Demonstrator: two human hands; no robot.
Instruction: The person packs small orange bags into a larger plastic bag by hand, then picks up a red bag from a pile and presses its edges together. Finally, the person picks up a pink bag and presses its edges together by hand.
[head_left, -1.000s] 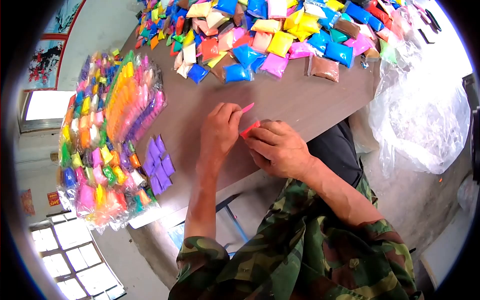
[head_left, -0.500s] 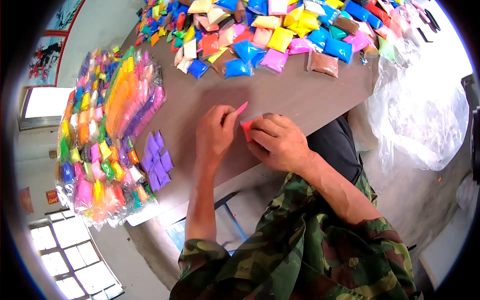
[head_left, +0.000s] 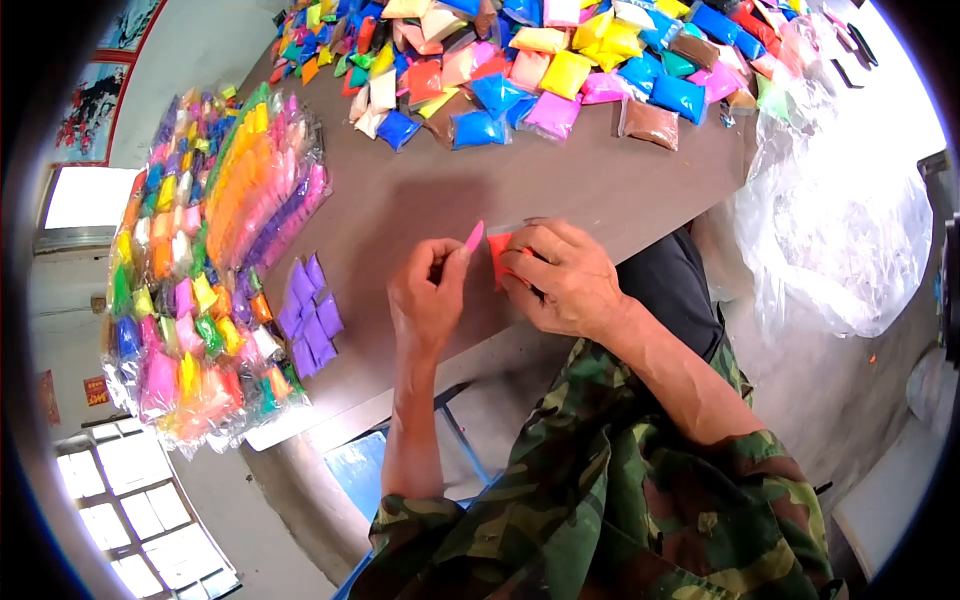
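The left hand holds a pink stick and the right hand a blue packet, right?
No. The head view shows the packet in the right hand is red, not blue; the left hand does hold a pink stick.

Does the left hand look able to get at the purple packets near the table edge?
Probably yes: only bare table lies between the left hand and the purple packets, though its fingers pinch a pink stick.
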